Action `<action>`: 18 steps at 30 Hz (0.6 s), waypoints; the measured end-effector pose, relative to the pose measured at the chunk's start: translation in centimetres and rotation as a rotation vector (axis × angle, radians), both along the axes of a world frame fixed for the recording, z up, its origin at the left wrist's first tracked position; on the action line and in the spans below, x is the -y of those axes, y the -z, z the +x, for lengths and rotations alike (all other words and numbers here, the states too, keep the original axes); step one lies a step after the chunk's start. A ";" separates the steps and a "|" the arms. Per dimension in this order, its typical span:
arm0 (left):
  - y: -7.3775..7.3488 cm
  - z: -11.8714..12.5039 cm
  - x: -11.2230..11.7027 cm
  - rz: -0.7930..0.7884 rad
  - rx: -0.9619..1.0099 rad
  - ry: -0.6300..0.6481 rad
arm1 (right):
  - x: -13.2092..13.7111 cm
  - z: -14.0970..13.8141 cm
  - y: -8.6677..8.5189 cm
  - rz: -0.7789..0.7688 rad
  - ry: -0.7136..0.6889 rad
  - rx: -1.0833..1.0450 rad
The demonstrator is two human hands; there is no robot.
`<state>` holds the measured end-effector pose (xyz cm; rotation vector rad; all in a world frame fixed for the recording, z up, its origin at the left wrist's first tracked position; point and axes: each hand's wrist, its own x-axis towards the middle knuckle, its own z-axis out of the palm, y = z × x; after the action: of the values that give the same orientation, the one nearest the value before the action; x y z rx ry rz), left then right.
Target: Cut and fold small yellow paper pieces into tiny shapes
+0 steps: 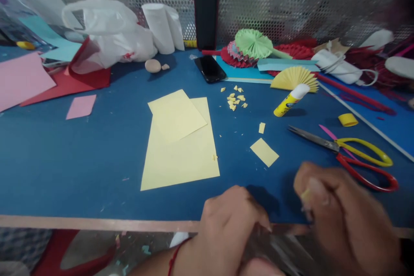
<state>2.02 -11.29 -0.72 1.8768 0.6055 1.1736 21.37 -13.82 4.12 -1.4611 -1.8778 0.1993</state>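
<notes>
My right hand [343,215] is closed in a pinch near the table's front edge, slightly blurred. Between its thumb and finger shows a tiny yellow paper piece [305,194]. My left hand [228,226] rests at the edge with its fingers curled down; whatever they hold is hidden. Beyond the hands lie two overlapping yellow paper sheets [181,151], a small yellow rectangle [264,152] and a smaller scrap [261,127]. Several folded yellow bits [233,101] form a loose pile. Scissors [336,144] with yellow and red handles lie partly spread beside my right hand.
An uncapped glue stick [289,101] stands tilted near its yellow cap [348,120]. Behind are a phone [210,68], another propped upright [206,19], paper fans [254,44], a white plastic bag [119,30] and a tissue roll [158,28]. Pink paper [22,77] lies left.
</notes>
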 end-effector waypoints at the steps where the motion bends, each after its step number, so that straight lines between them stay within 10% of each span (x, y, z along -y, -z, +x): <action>1: 0.0 -0.5 0.1 0.011 -0.026 -0.048 | -1.6 0.7 -0.9 0.017 -0.015 0.047; 10: 0.1 -2.7 0.3 -0.137 -0.256 -0.156 | -19.0 2.7 -4.1 -0.129 0.046 0.625; 18: -0.1 -2.7 -0.7 -0.129 -0.168 -0.107 | -13.1 5.6 -8.6 0.045 0.157 0.644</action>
<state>-0.66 -10.59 -0.67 1.8624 0.8641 1.0245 26.95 -0.72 12.74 -1.7689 -2.2173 -0.4365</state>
